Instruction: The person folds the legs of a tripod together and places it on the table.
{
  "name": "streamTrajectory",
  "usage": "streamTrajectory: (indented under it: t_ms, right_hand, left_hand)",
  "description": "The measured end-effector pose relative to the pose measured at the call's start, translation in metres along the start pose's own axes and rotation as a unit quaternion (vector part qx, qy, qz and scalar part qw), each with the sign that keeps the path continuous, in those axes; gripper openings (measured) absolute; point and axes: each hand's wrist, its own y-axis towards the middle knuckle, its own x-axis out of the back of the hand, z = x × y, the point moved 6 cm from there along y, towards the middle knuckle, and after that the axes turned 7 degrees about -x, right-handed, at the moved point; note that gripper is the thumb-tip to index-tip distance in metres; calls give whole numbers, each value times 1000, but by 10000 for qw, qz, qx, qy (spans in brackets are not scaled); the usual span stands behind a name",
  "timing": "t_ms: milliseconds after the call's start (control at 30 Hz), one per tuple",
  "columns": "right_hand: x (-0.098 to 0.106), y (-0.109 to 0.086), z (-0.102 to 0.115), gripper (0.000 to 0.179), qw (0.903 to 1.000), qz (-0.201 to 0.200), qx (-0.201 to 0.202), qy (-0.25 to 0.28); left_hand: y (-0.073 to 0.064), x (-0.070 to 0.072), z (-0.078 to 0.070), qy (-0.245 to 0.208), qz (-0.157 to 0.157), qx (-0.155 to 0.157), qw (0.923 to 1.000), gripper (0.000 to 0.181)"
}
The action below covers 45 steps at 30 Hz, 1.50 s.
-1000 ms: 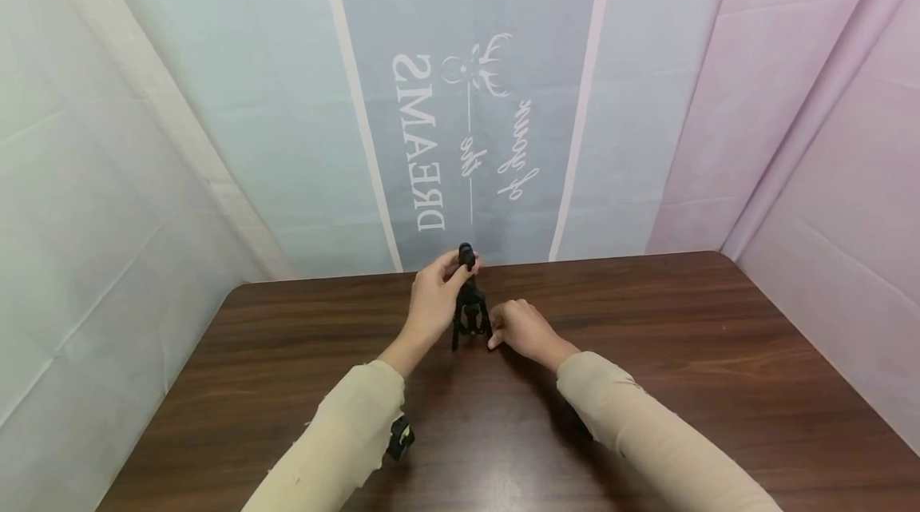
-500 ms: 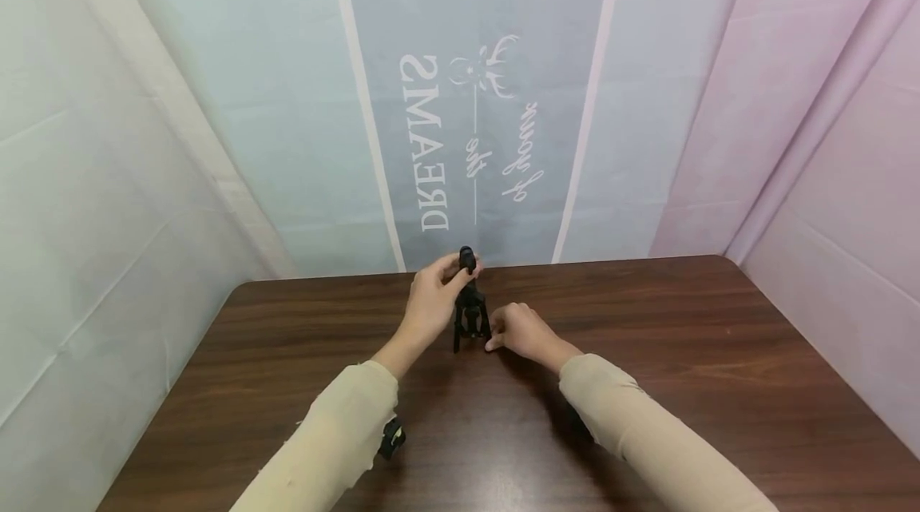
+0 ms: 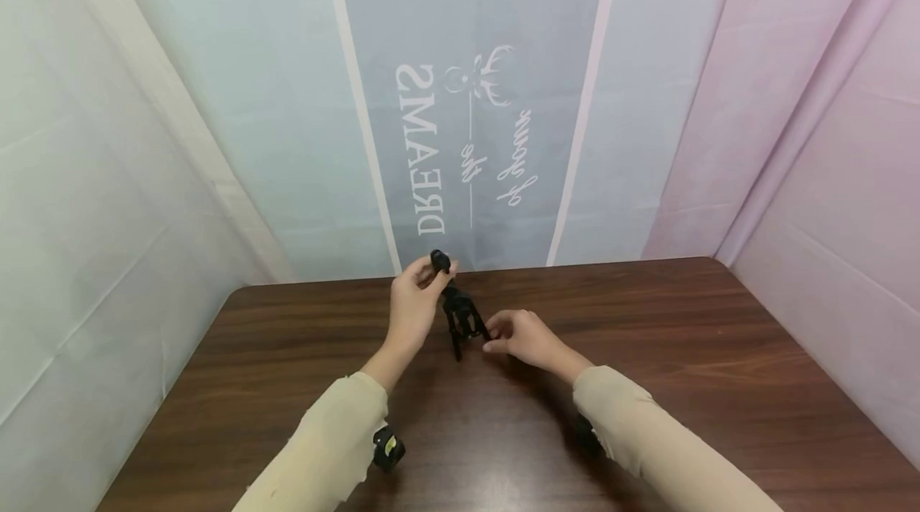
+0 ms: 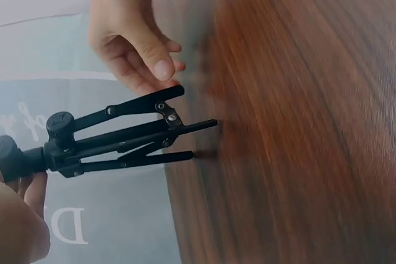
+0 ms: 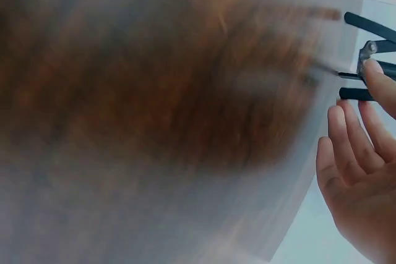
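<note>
My left hand (image 3: 413, 304) grips a small black tripod (image 3: 462, 314) by its top end, thumb on the near side. The tripod leans, its top toward the left and its legs pointing down at the table. In the left wrist view, the tripod (image 4: 117, 131) has its legs slightly spread, with a knob near the top. Whether its feet touch the table I cannot tell. My right hand (image 3: 532, 343) is beside the right leg's foot, thumb and fingers parted. The right wrist view has the right hand (image 5: 359, 177) with fingers extended, fingertips close to one leg.
Brown wood-grain table (image 3: 683, 384) lies under both hands. A printed cloth backdrop (image 3: 474, 9) hangs right behind its far edge, with pale cloth walls at both sides. A black device (image 3: 389, 448) sits at the left cuff.
The tripod's top has swung left with my left hand, tilting it from nearly upright. My right thumb and fingers have parted from their closer hold by the right leg.
</note>
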Motion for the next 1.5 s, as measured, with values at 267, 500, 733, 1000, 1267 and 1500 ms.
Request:
streamTrajectory:
  t_ms: [267,500,733,1000,1267,1500]
  right_hand:
    - [8,-19,1,49,9963,-520,-235,635]
    - [19,-29,2,58,9924,-907,-252,792]
    - [26,-31,2,57,9901,-1113,-186,835]
    - [20,-38,8,66,9880,-1119,-122,1061]
    - [15,-45,20,83,9859,-1310,69,1035]
    - [20,-51,26,78,9811,-1690,558,765]
  left_hand:
    - [-4,15,6,-1055,-679,751,9893,34]
    - [-7,26,5,-1639,-1089,873,9766,40]
    - [-10,30,5,-1987,-1267,965,9670,39]
    - [-19,31,7,-2255,-1680,1286,9510,44]
    - [-27,34,7,-2797,-2070,1415,9268,42]
    - [-30,35,7,-2893,-1965,1187,9293,46]
